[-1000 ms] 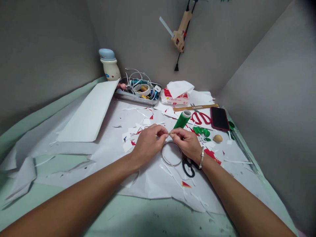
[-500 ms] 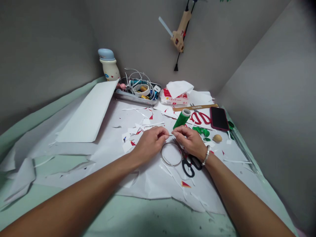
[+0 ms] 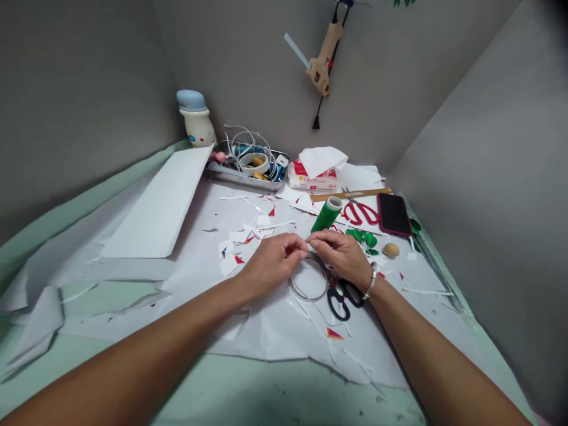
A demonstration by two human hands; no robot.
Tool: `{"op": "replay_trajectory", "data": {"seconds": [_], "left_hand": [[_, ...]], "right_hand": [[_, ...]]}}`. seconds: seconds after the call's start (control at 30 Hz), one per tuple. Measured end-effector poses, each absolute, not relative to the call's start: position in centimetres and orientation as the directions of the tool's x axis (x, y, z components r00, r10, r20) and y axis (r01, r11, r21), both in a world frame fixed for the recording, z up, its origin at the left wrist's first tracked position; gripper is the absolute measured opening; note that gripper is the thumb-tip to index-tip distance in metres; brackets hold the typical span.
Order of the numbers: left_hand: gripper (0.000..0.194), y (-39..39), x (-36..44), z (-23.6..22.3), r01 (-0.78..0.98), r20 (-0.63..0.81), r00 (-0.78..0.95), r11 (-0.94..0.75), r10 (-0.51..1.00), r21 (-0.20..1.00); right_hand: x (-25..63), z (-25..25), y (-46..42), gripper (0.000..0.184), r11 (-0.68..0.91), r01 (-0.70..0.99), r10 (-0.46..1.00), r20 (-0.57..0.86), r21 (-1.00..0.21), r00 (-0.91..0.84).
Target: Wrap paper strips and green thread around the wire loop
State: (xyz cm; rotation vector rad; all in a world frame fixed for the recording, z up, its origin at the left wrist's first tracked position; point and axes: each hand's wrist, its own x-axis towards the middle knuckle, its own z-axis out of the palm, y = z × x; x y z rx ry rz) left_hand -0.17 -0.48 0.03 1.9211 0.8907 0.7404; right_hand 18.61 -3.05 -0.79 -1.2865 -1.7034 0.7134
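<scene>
My left hand and my right hand meet over the middle of the table, their fingertips nearly touching. Both are closed in a pinch. Something tiny and greenish shows between the fingertips, too small to name. Just behind them stands a tilted spool of green thread. A ring-shaped coil of thin wire lies below the fingers. Black-handled scissors rest beside it, their blades partly hidden under my right hand. Green leaf-like pieces and a small tan ball lie beyond my right wrist.
Red-handled scissors, a wooden ruler and a phone lie at right. Behind are a tissue pack and a metal tray of supplies. A white card leans left. A glue gun hangs on the wall.
My left fingertips have shifted slightly right and down, closer to the right ones. The pinched fingers have rolled a little. Everything on the table stays as it was.
</scene>
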Motion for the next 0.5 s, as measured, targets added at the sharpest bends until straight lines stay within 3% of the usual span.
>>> {"op": "replay_trajectory", "data": {"seconds": [0.27, 0.5], "left_hand": [[0.014, -0.50, -0.26, 0.41, 0.291, 0.143, 0.539, -0.342, 0.830, 0.894], [0.011, -0.24, -0.36, 0.64, 0.344, 0.178, 0.432, -0.344, 0.884, 0.874]], "right_hand": [[18.55, -1.57, -2.79, 0.015, 0.310, 0.479, 0.950, 0.281, -0.821, -0.134], [18.16, -1.62, -3.14, 0.015, 0.497, 0.590, 0.867, 0.394, -0.637, -0.305]]}}
